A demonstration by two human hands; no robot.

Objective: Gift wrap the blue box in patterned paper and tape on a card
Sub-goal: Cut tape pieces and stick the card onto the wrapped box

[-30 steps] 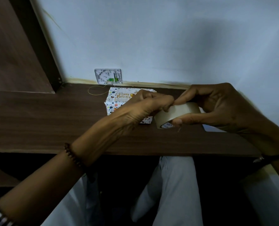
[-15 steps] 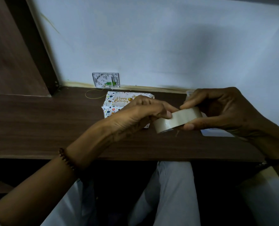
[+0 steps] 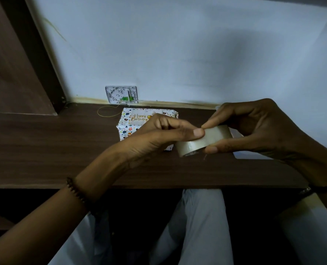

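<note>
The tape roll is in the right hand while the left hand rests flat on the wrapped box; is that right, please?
Not quite: the head view shows the left hand pinching the tape roll, not on the wrapped box; the right hand holds it.

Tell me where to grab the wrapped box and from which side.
Likely its left end, from above and the left: the box lies flat on the desk, and that end is bare, while the left hand, at the tape, hides its right part.

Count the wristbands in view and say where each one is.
2. A beaded bracelet circles the left wrist, just below the desk's front edge. A dark band sits on the right wrist near the view's right edge.
</note>
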